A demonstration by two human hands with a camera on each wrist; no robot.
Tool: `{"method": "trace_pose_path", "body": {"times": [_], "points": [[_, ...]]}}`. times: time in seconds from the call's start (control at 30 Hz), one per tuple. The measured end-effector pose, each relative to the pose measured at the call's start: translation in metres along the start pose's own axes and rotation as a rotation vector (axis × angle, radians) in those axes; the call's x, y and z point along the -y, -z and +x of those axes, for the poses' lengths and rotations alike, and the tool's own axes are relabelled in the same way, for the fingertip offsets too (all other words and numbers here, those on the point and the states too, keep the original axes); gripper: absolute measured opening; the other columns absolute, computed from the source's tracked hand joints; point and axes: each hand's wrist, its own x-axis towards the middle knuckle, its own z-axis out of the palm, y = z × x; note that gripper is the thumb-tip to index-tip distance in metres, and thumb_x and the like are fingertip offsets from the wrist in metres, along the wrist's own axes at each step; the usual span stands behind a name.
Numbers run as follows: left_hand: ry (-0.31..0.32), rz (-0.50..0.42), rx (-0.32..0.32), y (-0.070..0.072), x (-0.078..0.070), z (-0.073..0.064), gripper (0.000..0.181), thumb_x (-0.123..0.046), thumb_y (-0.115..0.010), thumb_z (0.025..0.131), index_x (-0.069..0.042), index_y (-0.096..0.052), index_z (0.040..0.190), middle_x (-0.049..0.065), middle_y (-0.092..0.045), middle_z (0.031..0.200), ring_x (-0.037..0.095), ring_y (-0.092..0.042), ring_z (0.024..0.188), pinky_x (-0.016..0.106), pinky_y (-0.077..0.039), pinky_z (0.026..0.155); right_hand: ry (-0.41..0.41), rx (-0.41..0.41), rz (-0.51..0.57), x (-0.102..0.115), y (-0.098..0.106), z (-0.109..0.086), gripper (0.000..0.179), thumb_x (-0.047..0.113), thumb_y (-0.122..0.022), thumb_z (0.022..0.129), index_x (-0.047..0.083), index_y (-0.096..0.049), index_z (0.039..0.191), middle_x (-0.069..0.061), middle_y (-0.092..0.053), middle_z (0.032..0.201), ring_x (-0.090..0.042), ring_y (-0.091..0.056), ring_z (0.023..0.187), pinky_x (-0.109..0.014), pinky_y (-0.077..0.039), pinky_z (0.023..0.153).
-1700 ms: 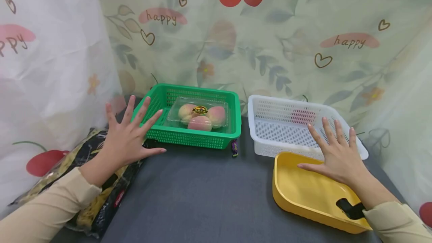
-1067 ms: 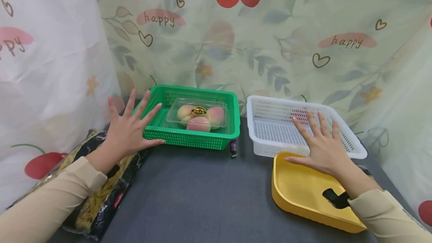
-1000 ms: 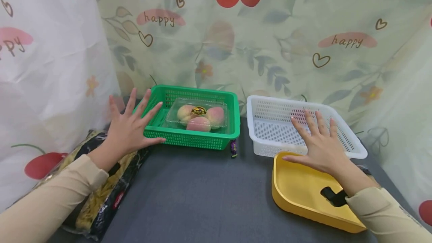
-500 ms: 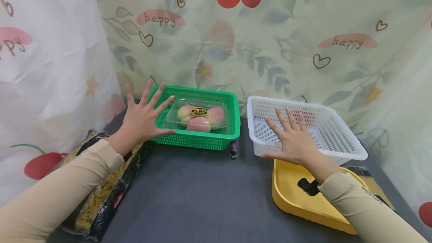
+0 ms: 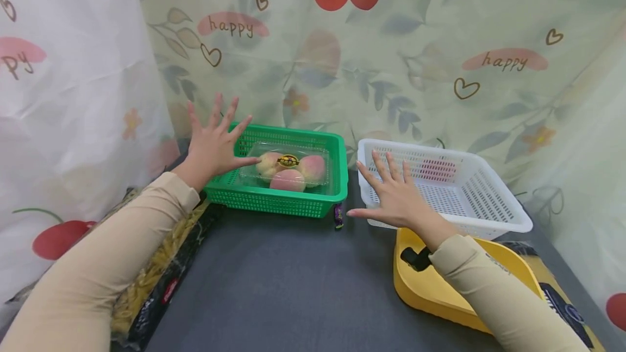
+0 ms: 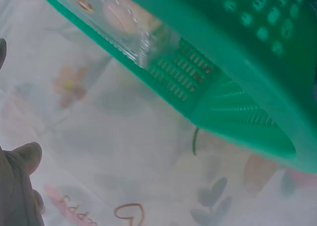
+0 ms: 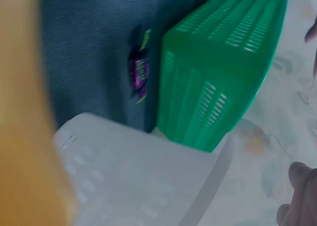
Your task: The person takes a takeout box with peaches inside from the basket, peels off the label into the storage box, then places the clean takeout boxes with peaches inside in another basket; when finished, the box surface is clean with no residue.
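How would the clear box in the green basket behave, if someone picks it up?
The clear box looks thin-walled, so it may flex when squeezed. The rounded peaches inside could shift or bruise if it tilts. Its shiny surface may feel slippery.

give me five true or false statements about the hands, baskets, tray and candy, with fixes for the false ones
1. The clear peach pack sits in the green basket. True.
2. The left hand grips the peach pack. False: its fingers are spread and it holds nothing.
3. The purple candy lies on the dark table, outside both baskets. True.
4. The yellow tray stands behind the white basket. False: it is in front, nearer the person.
5. The right hand has its fingers spread. True.
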Motion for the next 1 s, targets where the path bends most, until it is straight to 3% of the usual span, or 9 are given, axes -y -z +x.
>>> {"method": "trace_pose_path", "body": {"times": [0.3,0.43,0.6,0.77,1.0], "points": [[0.078,-0.102,0.068,-0.007,0.007,0.019,0.096,-0.082,-0.034,0.077,-0.025,-0.009,0.151,0.011,0.023,0.154,0.035,0.038,0.131,0.074,0.02,0.095,-0.031,0.038,0.253,0.012,-0.006,0.029,0.094,0.074,-0.044,0.08,0.029,0.0,0.151,-0.008,0.017,0.156,-0.035,0.017,0.142,-0.064,0.007,0.11],[0.114,-0.15,0.1,-0.006,0.008,0.028,0.096,-0.081,-0.034,0.077,-0.025,-0.009,0.151,0.012,0.023,0.154,0.038,0.037,0.132,0.075,0.018,0.094,-0.044,0.081,0.368,0.019,-0.012,0.042,0.092,0.075,-0.039,0.081,0.03,0.003,0.15,-0.008,0.019,0.156,-0.037,0.017,0.141,-0.065,0.001,0.11],[0.137,-0.187,0.12,-0.007,0.009,0.033,0.097,-0.08,-0.035,0.078,-0.024,-0.008,0.151,0.013,0.025,0.153,0.039,0.037,0.131,0.076,0.017,0.094,-0.061,0.131,0.58,0.029,-0.016,0.057,0.084,0.067,-0.035,0.089,0.025,0.006,0.15,-0.009,0.024,0.154,-0.036,0.02,0.141,-0.063,0.001,0.111],[0.155,-0.19,0.144,-0.014,0.013,0.038,0.099,-0.084,-0.028,0.077,-0.023,-0.007,0.151,0.015,0.026,0.151,0.041,0.033,0.133,0.075,0.017,0.096,-0.136,0.158,0.799,0.037,-0.017,0.07,0.076,0.059,-0.031,0.094,0.025,0.008,0.15,-0.009,0.027,0.153,-0.031,0.023,0.141,-0.061,0.003,0.112],[0.18,-0.174,0.185,-0.021,0.022,0.044,0.095,-0.08,-0.029,0.08,-0.02,-0.01,0.151,0.02,0.02,0.152,0.042,0.028,0.135,0.07,0.019,0.101,-0.257,0.105,0.905,0.046,-0.027,0.081,0.073,0.056,-0.026,0.096,0.016,0.0,0.151,-0.016,0.018,0.155,-0.038,0.016,0.141,-0.06,0.001,0.113]]}}
